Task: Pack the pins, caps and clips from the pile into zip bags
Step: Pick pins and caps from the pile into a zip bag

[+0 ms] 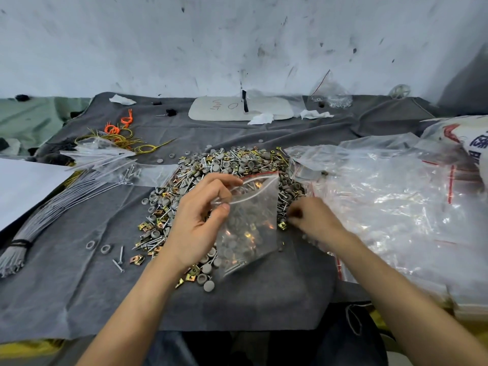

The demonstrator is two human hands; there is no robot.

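Zip bag [250,220] hangs from the L hand [200,220], mouth up, red strip along the top edge. Thumb & fingers pinch the near lip of the mouth and hold it apart. Bag is clear and partly filled w/ grey caps, some gold clips and what look like pins at the bottom corner. It sits btwn the two hands, over the near part of the pile [224,162].

Pile is grey caps, gold clips & silver pins mixed. It lies on the grey cloth [79,286] over the worktop, under and beyond both hands, spreading out L of the L hand too.

R hand [314,217] is low at the pile's edge, just R of the bag, fingers curled down by a gold clip [282,225]. It is blurred, so can't tell if it grips anything.

- **R of the R hand, just beside it:** big heap of clear bags [383,202] w/ red strips.
- **L of the L wrist:** stray pins [120,257], a loose clip [137,259], two grey rings [90,244].
- **Further L:** bundle of grey rods [52,202], tied at the near end, & a white sheet [23,186].
- **Beyond the L hand, to its L:** flat stack of small bags [105,154], yellow wire loops [124,140], orange ties [118,125].
- **Well beyond both hands, by the wall:** white pad [237,108] w/ marker writing, crumpled tissues [261,118], a far bag [332,96] w/ metal bits inside.
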